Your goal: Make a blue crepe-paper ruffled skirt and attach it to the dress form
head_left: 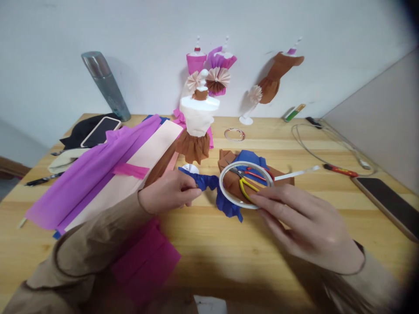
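While both hands work at the tape ring [221,186], layout by size: wooden table [294,261] under everything. Purple crepe sheet [98,174] and peach sheet [140,168] lie left of the ring, overlapping. Magenta sheet [147,257] near-left of the ring, partly under the left sleeve. Dress form [199,117], white top, brown skirt, stands behind-left of the ring. Right hand [304,222] comes in from the ring's near-right: fingers stretched out, clamped on nothing, tips touching the ring's near rim. Left hand [170,192] just left of the ring, fingers pinched tight on blue crepe strip [204,181]; strip runs right and passes under the ring. Brown paper [225,158] also under the ring. Scissors [250,179], yellow and red handles, lie inside the ring.
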Available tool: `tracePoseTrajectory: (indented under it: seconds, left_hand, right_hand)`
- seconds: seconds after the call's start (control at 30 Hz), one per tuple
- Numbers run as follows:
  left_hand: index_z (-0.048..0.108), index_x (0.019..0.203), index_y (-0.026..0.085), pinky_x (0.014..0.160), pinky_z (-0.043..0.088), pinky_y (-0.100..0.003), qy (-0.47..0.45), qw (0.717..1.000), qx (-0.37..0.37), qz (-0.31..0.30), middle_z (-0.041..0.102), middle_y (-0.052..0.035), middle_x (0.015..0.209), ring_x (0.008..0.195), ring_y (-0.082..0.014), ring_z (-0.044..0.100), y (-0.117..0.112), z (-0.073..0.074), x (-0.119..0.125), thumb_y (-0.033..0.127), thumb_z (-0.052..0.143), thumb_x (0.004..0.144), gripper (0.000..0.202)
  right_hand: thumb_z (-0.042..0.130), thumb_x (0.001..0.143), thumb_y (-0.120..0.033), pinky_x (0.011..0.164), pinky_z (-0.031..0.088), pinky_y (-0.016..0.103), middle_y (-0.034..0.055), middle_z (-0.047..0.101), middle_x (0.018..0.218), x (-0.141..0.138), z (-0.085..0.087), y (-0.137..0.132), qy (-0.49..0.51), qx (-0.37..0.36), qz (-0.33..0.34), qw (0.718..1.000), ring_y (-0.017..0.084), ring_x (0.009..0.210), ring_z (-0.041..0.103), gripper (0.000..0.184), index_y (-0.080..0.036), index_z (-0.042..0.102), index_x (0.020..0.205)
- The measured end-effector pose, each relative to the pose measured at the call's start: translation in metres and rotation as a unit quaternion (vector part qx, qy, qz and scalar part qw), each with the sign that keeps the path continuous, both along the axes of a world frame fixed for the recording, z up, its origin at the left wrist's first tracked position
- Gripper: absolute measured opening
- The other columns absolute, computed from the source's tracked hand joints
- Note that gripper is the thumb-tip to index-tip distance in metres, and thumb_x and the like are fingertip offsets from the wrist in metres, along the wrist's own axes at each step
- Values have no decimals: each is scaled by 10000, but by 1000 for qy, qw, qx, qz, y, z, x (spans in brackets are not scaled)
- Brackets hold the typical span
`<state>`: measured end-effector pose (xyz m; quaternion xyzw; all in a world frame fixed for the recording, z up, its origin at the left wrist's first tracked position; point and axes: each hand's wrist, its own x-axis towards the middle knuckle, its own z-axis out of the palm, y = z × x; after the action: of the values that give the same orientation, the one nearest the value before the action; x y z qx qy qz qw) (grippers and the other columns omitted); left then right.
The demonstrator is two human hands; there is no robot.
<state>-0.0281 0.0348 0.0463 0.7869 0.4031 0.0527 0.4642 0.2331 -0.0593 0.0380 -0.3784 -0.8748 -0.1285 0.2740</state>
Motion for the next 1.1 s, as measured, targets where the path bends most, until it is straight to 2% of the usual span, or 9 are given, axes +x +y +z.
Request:
tracePoseTrajectory:
  seconds: [0.07, 0.13, 0.23, 0.3, 0.53, 0.7, 0.83, 0.93, 1.1]
  left_hand:
    - [596, 688, 133, 469, 427, -231, -74, 980, -175, 64, 650, -58, 620, 475, -119, 560, -3, -7, 6, 457, 541, 807, 349]
    - [604, 787, 117, 445, 444, -236, -151, 928, -304, 152, 676, -85, 662, 476, -129, 579, -4, -16, 11, 578, 563, 777, 463]
    - [593, 752, 101, 462, 475, -243, -211, 856, -424, 210, 690, -116, 689, 510, -149, 622, -10, -25, 18, 679, 615, 700, 581]
    - [590, 723, 98, 487, 494, -245, -227, 828, -455, 235, 686, -110, 679, 530, -157, 639, -16, -29, 22, 675, 665, 657, 586]
    - [645, 870, 101, 491, 471, -202, -299, 807, -405, 308, 659, -69, 743, 577, -114, 606, -30, -44, 29, 578, 783, 562, 584]
    - [636, 787, 109, 497, 464, -210, -300, 827, -364, 305, 619, -36, 688, 556, -96, 560, -32, -53, 31, 556, 772, 583, 510]
    - [654, 780, 117, 575, 481, -224, -310, 862, -305, 261, 632, -20, 700, 632, -110, 572, -36, -59, 35, 293, 767, 642, 251]
    - [647, 804, 132, 613, 474, -233, -316, 871, -278, 252, 671, -30, 771, 700, -134, 597, -37, -63, 37, 126, 710, 649, 167]
    - [628, 766, 124, 757, 464, -250, -337, 877, -237, 246, 662, -22, 741, 736, -127, 608, -32, -65, 37, 86, 660, 691, 90]
  right_hand:
    - [625, 781, -31, 702, 531, 358, 140, 666, 928, -1, 1, -6, -16, 17, 2, 1000, 231, 824, 631, 283, -129, 659, 1044]
    - [611, 787, -30, 678, 514, 363, 150, 660, 928, -1, 1, -12, -30, 23, 14, 999, 229, 796, 617, 273, -111, 658, 1044]
    - [561, 815, -13, 657, 485, 368, 158, 660, 931, -2, -2, -19, -42, 12, 33, 999, 227, 785, 593, 288, -85, 638, 1083]
    - [517, 847, -8, 692, 480, 375, 152, 671, 961, -3, -7, -23, -42, -4, 37, 998, 231, 830, 595, 316, -92, 621, 1133]
    - [443, 898, -13, 711, 488, 373, 148, 687, 1086, -15, -36, -27, -33, -29, 75, 996, 231, 901, 609, 334, -73, 606, 1183]
    - [504, 863, 1, 682, 499, 358, 159, 706, 1033, -26, -47, -27, -2, -8, 60, 998, 218, 844, 611, 275, -54, 644, 1094]
    - [484, 863, -12, 665, 515, 361, 153, 732, 1003, -36, -42, -30, -3, 8, 59, 998, 215, 825, 632, 270, -64, 676, 1046]
    - [497, 856, -34, 654, 533, 356, 117, 747, 1020, -43, -39, -33, -2, 6, 88, 996, 207, 849, 646, 261, -95, 699, 1009]
    - [457, 888, -66, 730, 560, 332, 68, 724, 1122, -50, -48, -38, 20, -45, 158, 986, 201, 993, 655, 283, -104, 695, 1037]
